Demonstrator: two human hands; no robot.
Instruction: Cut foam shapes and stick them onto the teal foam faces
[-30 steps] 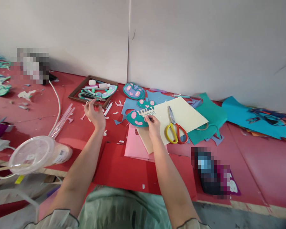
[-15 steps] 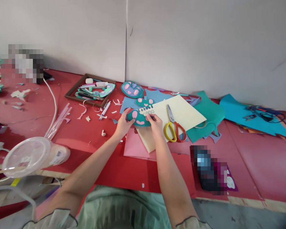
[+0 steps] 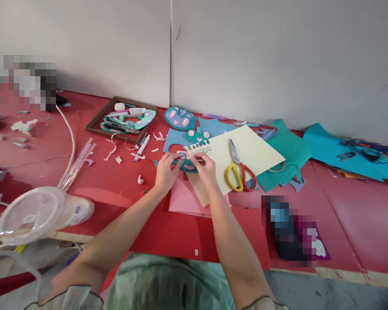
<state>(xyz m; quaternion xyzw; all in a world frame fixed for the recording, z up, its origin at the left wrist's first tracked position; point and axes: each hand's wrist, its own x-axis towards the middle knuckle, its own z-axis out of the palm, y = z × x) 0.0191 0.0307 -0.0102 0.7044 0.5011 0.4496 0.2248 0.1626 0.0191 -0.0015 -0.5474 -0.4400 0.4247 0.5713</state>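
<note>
A teal cut-out with pink shapes sits between my hands, partly covered by fingers. My left hand is closed on its left side, thumb and fingertips pinched together. The fingers of my right hand are pinched over the cut-out's upper right; whatever is between those fingertips is too small to make out. Under and beside my hands lies a cream sheet, with a row of drawn ovals near its notched corner. Scissors with one yellow and one red handle rest on it. Just beyond is a smaller teal cut-out.
A brown tray of pens and tools stands back left, beside a blue-and-teal cut-out. Pink sheets lie under the cream one. Teal sheets are rightward; a lidded plastic tub and clear straws are left.
My hands have drawn closer together over the teal cut-out. My right fingers have shifted left from its right edge, and both hands now cover more of it.
</note>
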